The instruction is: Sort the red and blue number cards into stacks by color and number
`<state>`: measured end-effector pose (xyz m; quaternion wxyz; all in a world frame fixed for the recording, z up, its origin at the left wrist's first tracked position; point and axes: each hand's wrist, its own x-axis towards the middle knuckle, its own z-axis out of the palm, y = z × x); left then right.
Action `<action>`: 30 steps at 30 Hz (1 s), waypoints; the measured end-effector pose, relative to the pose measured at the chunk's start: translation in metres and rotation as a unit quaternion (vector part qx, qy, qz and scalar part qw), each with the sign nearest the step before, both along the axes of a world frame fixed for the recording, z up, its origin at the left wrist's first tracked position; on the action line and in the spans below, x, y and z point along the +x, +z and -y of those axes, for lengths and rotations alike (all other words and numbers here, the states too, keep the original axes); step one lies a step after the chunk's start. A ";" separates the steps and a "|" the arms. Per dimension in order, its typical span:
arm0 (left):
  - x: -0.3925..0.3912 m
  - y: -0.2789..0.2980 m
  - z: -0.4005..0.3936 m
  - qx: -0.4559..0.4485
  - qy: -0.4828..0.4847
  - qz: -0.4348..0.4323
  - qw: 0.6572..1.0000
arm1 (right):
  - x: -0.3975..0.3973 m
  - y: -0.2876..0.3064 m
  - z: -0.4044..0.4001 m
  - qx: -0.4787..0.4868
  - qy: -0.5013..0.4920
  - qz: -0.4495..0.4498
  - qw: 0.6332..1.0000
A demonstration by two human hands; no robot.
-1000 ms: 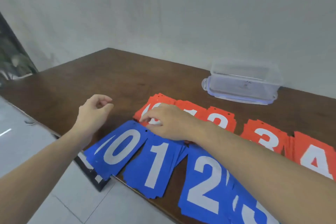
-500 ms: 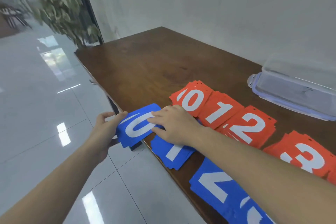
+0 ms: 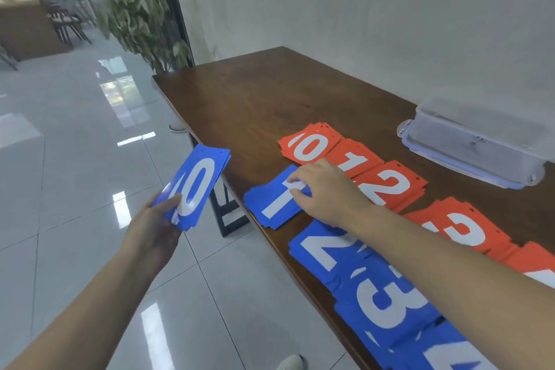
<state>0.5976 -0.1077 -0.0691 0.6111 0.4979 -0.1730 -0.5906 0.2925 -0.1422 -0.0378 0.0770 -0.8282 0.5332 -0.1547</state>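
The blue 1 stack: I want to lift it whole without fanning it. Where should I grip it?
Probably at the near edge of the blue 1 stack: it overhangs the table, so fingers can slip under and the thumb clamp on top. The right hand covers its far end.
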 end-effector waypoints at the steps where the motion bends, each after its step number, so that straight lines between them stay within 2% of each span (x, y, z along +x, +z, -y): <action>1: -0.005 0.000 -0.006 -0.005 0.005 -0.010 1.000 | -0.002 -0.001 -0.004 0.000 -0.002 -0.043 0.999; 4: -0.024 0.000 -0.022 -0.025 0.019 -0.013 0.999 | 0.000 -0.006 -0.016 0.019 -0.002 -0.143 0.990; 7: -0.041 -0.001 -0.033 -0.035 0.021 -0.005 0.999 | 0.007 -0.008 -0.030 0.028 0.006 -0.170 0.985; 11: -0.065 -0.004 -0.045 -0.003 0.031 -0.015 0.999 | 0.013 -0.007 -0.056 0.082 0.027 -0.134 0.987; 16: -0.093 -0.002 -0.066 0.106 0.044 -0.033 0.993 | 0.017 -0.003 -0.083 0.102 0.043 -0.120 0.987; 20: -0.109 -0.001 -0.077 0.100 0.051 -0.028 0.993 | 0.026 -0.005 -0.088 0.122 0.042 -0.118 0.985; 24: -0.114 0.000 -0.084 0.080 0.067 -0.003 0.995 | 0.013 -0.004 -0.089 0.174 0.056 0.017 0.983; 27: -0.110 0.000 -0.084 0.036 0.062 -0.020 0.997 | -0.017 0.002 -0.087 0.083 0.024 0.090 0.992; 30: -0.108 -0.006 -0.080 0.009 0.053 -0.056 0.997 | -0.052 0.009 -0.081 0.058 0.006 0.042 0.997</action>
